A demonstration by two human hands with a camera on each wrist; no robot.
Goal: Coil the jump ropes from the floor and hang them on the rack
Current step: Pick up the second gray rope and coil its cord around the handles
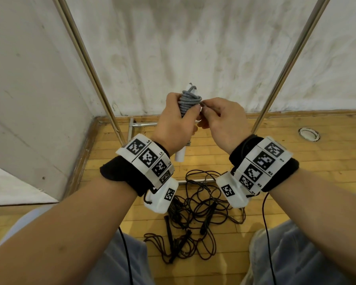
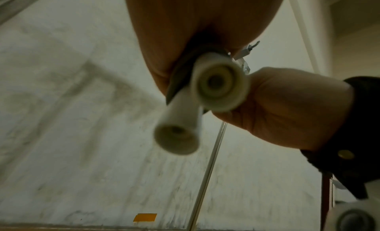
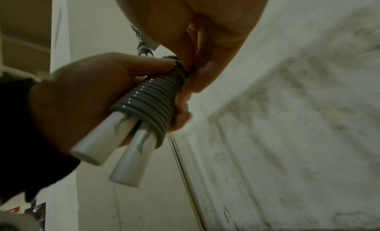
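Hands finish a coil: left hand [image 1: 174, 120] grips grey jump rope [image 1: 188, 101] steady while right hand [image 1: 222, 120] pinches its loose end [image 1: 202, 104], apparently to secure it.

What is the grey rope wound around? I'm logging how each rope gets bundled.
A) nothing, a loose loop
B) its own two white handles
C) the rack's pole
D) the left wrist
B: the grey rope sits in tight turns around both white handles, gripped by the left hand.
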